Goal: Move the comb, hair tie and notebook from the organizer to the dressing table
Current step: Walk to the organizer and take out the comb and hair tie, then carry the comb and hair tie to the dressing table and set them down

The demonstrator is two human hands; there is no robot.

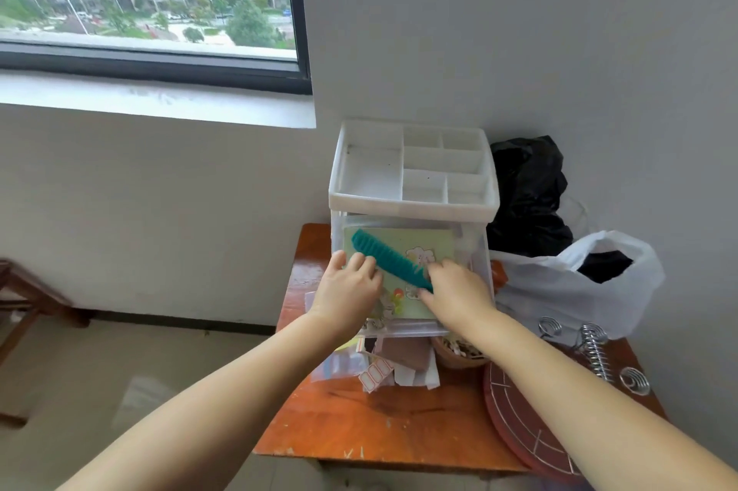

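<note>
A white and clear plastic organizer [411, 207] stands at the back of a small orange-brown wooden table [359, 422]. Its upper drawer is pulled out. A light green notebook [419, 247] with cartoon pictures lies in that drawer, and a teal comb [383, 257] lies diagonally on it. My left hand [347, 287] rests on the notebook's left edge by the comb's teeth. My right hand [455, 291] has its fingers at the comb's lower end; whether they grip it I cannot tell. No hair tie is visible.
A lower drawer [383, 363] holds papers and labels. Right of the organizer are a black bag [527, 187] and a white plastic bag [579, 283]. A round dark red lid [519, 422], metal springs [595, 351] and a small bowl [459, 355] fill the table's right side.
</note>
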